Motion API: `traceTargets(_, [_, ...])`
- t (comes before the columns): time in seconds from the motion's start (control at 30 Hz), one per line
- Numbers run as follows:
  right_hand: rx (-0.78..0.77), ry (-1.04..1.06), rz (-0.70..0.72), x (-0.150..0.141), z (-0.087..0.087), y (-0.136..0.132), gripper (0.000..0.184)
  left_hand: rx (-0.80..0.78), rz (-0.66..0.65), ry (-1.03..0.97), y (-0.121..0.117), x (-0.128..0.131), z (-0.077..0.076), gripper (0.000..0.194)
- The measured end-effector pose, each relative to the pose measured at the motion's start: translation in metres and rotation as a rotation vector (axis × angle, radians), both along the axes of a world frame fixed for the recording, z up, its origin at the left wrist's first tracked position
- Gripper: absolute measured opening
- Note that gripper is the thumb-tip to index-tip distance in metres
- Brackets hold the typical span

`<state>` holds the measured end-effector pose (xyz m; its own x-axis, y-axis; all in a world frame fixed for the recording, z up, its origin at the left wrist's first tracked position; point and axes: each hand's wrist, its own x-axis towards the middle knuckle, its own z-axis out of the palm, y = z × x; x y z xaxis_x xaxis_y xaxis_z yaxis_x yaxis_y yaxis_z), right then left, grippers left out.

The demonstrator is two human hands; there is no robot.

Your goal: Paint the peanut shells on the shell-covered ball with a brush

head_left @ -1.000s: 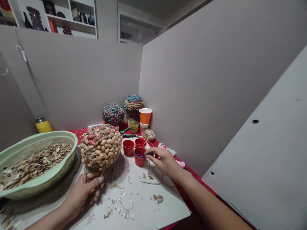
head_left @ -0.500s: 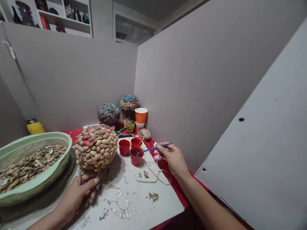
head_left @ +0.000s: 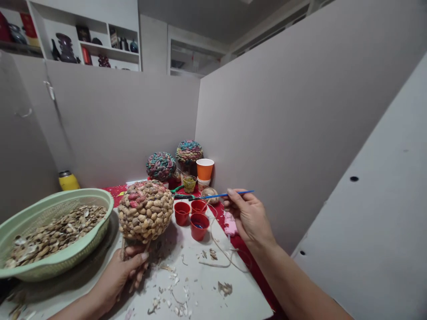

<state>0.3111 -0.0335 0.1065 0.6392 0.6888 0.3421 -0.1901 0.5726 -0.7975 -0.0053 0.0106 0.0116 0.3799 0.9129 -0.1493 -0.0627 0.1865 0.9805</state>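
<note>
Grey panels (head_left: 293, 111) back the table (head_left: 207, 282). Left hand (head_left: 120, 271), fingers (head_left: 133, 250) partly hidden, grips thin brown stems (head_left: 123, 247), a round, knobbly peanut-covered ball (head_left: 147, 211) above it; right hand (head_left: 251, 218), forearm (head_left: 293, 278) cropped, pinches a slender blue paintbrush (head_left: 215, 196).

1. I take this for a craft workshop: grey panels (head_left: 283, 111) box in the bench (head_left: 247, 302).
2. On it I see paint cups (head_left: 199, 234) and shell scraps (head_left: 224, 289); above it, a brush (head_left: 215, 195).
</note>
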Motion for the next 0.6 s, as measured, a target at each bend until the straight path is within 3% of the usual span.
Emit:
traceTargets(0.13, [0.027, 0.023, 0.126, -0.035, 0.026, 0.008, 0.047, 0.005, 0.004, -0.011, -0.001, 0.0, -0.002, 0.047])
traceTargets(0.27, [0.055, -0.004, 0.188, -0.059, 0.039, 0.018, 0.047, 0.001, -0.002, -0.021, -0.002, 0.002, -0.002, 0.046])
traceTargets(0.6, [0.067, -0.094, 0.156, -0.063, 0.026, 0.043, 0.042, -0.032, 0.056, -0.104, -0.005, 0.008, -0.003, 0.045])
